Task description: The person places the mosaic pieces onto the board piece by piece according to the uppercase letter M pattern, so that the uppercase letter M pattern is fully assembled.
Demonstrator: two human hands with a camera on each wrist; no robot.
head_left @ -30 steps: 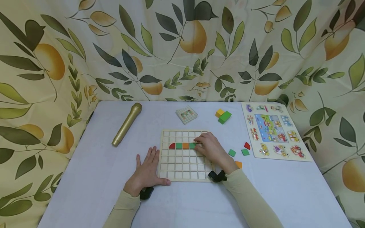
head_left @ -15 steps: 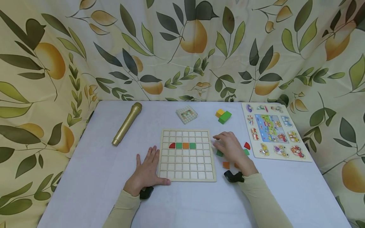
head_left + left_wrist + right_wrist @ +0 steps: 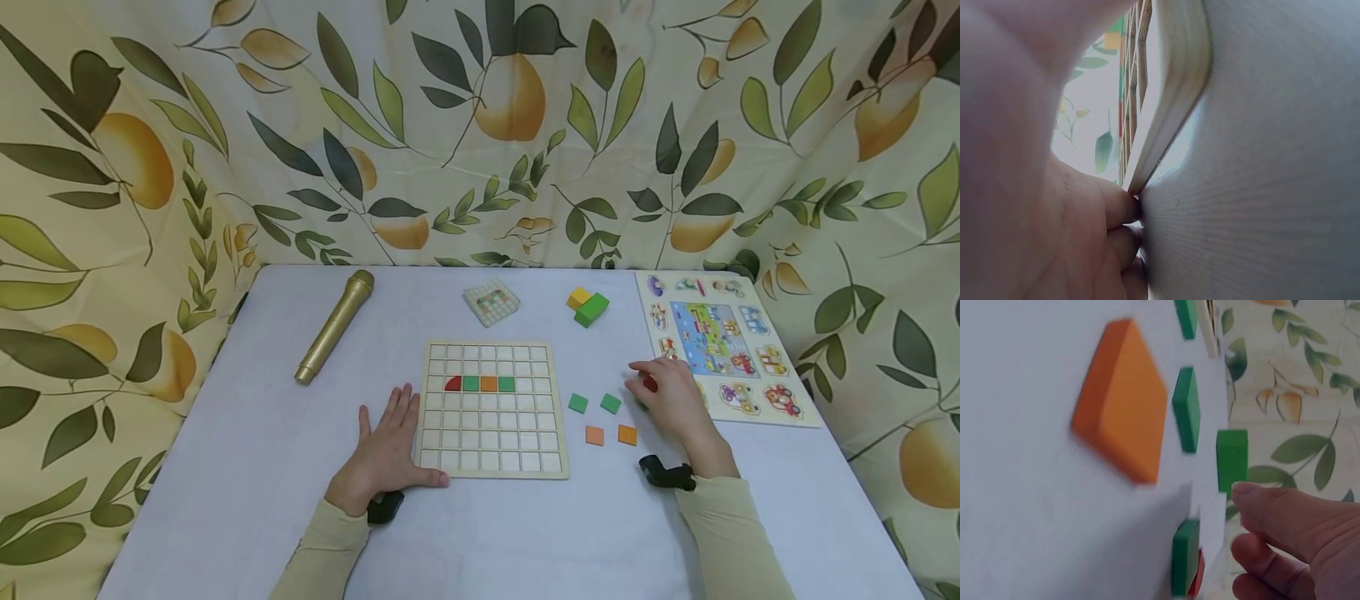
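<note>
Beige sleeves (image 3: 326, 542) come in nearest, on the near side of the pale wooden grid board (image 3: 495, 476). The person's left hand (image 3: 386, 454) lies flat and wide at the board's left side, thumb by the near corner. Two flat orange square tiles (image 3: 627, 435) sit right of the board, with two flat green square tiles (image 3: 611, 403) behind them. Farther right is the right hand (image 3: 670, 400). A second ago it was at the board; now it has gone past these tiles, so the fourth piece in the row looks set. Its fingers are bent, with a gap, and seem to hold nothing. A red rounded piece (image 3: 649, 382) is right by them, near another green tile (image 3: 1185, 557); whether they touch it cannot be told.

The board's little boxes hold one row, left to right: red round-sided piece (image 3: 453, 383), green square (image 3: 470, 383), orange square (image 3: 489, 383), second green square (image 3: 507, 383). Far right of the board, a white picture puzzle (image 3: 808, 419) holds toy pictures. Left and behind is a gold microphone (image 3: 332, 331). Behind the board are a small grid card (image 3: 491, 302), a green block (image 3: 592, 309), a yellow block (image 3: 577, 297), then a leafy curtain (image 3: 495, 208).
</note>
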